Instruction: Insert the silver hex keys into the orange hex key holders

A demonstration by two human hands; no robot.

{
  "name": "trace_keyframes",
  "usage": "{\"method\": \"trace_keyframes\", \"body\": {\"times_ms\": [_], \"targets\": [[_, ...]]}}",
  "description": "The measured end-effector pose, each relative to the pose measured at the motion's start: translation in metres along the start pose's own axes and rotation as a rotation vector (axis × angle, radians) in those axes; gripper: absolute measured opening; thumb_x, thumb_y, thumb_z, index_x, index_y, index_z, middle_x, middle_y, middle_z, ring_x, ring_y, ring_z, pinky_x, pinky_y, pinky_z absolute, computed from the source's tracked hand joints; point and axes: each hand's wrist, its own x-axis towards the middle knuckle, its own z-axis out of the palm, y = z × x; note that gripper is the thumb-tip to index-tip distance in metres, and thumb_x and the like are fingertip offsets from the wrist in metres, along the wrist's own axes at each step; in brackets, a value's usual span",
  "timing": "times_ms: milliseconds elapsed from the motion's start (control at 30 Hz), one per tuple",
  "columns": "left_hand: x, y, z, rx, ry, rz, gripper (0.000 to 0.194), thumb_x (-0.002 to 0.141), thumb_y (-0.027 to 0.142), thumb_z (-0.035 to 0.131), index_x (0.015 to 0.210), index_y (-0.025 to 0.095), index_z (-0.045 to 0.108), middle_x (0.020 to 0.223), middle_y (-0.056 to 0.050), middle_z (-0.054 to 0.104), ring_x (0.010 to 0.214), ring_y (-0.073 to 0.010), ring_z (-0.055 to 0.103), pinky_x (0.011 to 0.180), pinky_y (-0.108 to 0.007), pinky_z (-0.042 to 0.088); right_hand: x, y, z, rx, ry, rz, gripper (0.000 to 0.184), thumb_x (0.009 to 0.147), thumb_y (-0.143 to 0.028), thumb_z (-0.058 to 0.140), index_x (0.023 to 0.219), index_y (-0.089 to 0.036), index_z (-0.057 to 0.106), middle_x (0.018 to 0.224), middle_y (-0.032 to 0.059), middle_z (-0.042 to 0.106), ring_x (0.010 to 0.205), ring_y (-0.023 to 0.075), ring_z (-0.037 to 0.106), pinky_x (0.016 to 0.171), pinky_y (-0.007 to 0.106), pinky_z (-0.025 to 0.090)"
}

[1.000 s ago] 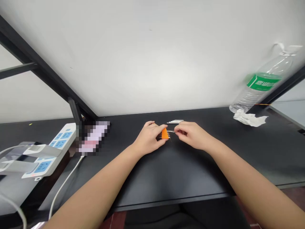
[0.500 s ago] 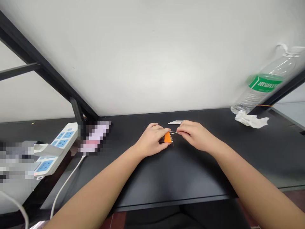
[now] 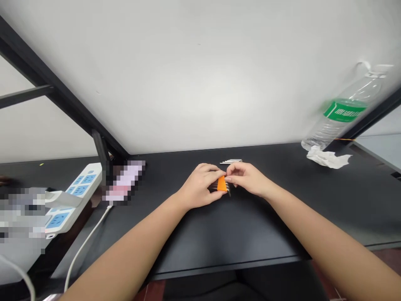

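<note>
My left hand (image 3: pixel 202 187) is closed round a small orange hex key holder (image 3: pixel 222 184), thumb on its near edge and fingers over the far edge. Thin metal hex keys (image 3: pixel 228 188) stick out from the holder's right side, low over the table. My right hand (image 3: pixel 246 177) is closed in a pinch at the holder's far right corner, its fingertips meeting my left fingers. The thin key in that pinch is mostly hidden by the fingers. Behind the hands, several more slim metal keys (image 3: pixel 231 161) lie side by side on the black table.
At left are a white power strip (image 3: pixel 79 196) with plugs, a blurred-out phone-like object (image 3: pixel 125 182) and its white cable (image 3: pixel 84 246). A plastic bottle (image 3: pixel 343 110) leans at the right by a crumpled tissue (image 3: pixel 327 158). A black frame post (image 3: pixel 72 96) slants at left.
My right hand has moved left, up against the orange holder, and the thin key that showed between them is now mostly hidden. My left hand keeps its hold.
</note>
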Motion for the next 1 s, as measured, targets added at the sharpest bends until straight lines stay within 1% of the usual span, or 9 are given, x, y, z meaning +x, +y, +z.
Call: {"method": "trace_keyframes", "body": {"times_ms": [67,100,233,333,433,600,700,833,1000], "targets": [[-0.001,-0.001,0.0,-0.003,-0.013,0.0,0.041,0.086,0.036,0.071,0.124,0.023,0.063,0.115,-0.008,0.07,0.112,-0.0236,0.064,0.106,-0.043,0.045,0.002,0.002,-0.002,-0.069,-0.015,0.001,0.022,0.091,-0.041,0.066,0.087,-0.02,0.063,0.078,0.0,0.063,0.067,0.0146,0.059,0.061,0.028,0.048],[-0.001,-0.003,0.001,-0.002,-0.017,-0.011,0.041,0.086,0.035,0.071,0.125,0.023,0.062,0.111,-0.007,0.071,0.109,-0.0229,0.065,0.105,-0.043,0.045,0.002,0.003,-0.005,-0.171,0.008,-0.026,0.022,0.093,-0.041,0.064,0.087,-0.02,0.064,0.078,0.0005,0.063,0.068,0.0146,0.058,0.062,0.029,0.048],[-0.002,-0.015,0.0,0.04,-0.026,-0.09,0.046,0.087,0.035,0.07,0.129,0.021,0.059,0.092,-0.003,0.071,0.09,-0.0199,0.067,0.102,-0.043,0.047,0.001,0.011,-0.019,-0.711,0.175,-0.178,0.015,0.095,-0.026,0.058,0.089,-0.02,0.072,0.09,0.0038,0.064,0.075,0.0151,0.058,0.07,0.03,0.047],[-0.004,-0.026,0.0,0.085,-0.034,-0.143,0.046,0.087,0.038,0.071,0.129,0.021,0.06,0.089,-0.003,0.071,0.086,-0.0202,0.067,0.1,-0.042,0.048,0.003,0.019,-0.023,-0.898,0.098,-0.147,0.014,0.093,-0.022,0.059,0.095,-0.02,0.074,0.097,0.0055,0.064,0.08,0.0163,0.06,0.071,0.03,0.048],[-0.004,-0.03,0.001,0.095,-0.021,-0.152,0.047,0.086,0.039,0.071,0.129,0.023,0.06,0.094,-0.003,0.072,0.09,-0.0211,0.068,0.099,-0.042,0.048,0.007,0.021,-0.016,-1.013,0.031,-0.09,0.017,0.095,-0.02,0.056,0.095,-0.019,0.073,0.099,0.0066,0.066,0.087,0.0181,0.062,0.077,0.03,0.048],[-0.004,-0.028,0.002,0.1,-0.049,-0.134,0.046,0.087,0.04,0.07,0.128,0.022,0.061,0.086,-0.002,0.07,0.084,-0.02,0.068,0.099,-0.041,0.049,0.008,0.011,-0.002,-1.238,-0.003,0.008,0.016,0.092,-0.014,0.052,0.087,-0.015,0.068,0.094,0.0094,0.068,0.08,0.0193,0.063,0.07,0.029,0.044],[-0.003,-0.027,0.002,0.102,-0.05,-0.127,0.047,0.087,0.039,0.07,0.129,0.021,0.061,0.087,-0.003,0.07,0.085,-0.0202,0.068,0.1,-0.041,0.048,0.005,0.006,0.001,-1.333,-0.042,0.022,0.015,0.088,-0.012,0.053,0.084,-0.014,0.067,0.091,0.011,0.067,0.074,0.0202,0.063,0.063,0.03,0.04],[-0.002,-0.025,0.001,0.108,-0.068,-0.128,0.047,0.087,0.039,0.07,0.129,0.02,0.061,0.088,-0.003,0.071,0.086,-0.0205,0.068,0.101,-0.042,0.048,0.001,0.003,-0.001,-1.331,-0.053,0.002,0.014,0.086,-0.01,0.053,0.081,-0.016,0.065,0.09,0.0098,0.067,0.072,0.0188,0.061,0.062,0.029,0.038],[-0.002,-0.023,0.0,0.082,-0.043,-0.168,0.053,0.085,0.036,0.072,0.134,0.021,0.058,0.096,-0.004,0.073,0.091,-0.021,0.069,0.103,-0.043,0.048,-0.003,-0.001,-0.006,-1.222,0.025,-0.139,0.014,0.091,-0.014,0.051,0.082,-0.018,0.061,0.088,0.006,0.066,0.07,0.0163,0.057,0.062,0.028,0.037]]}}
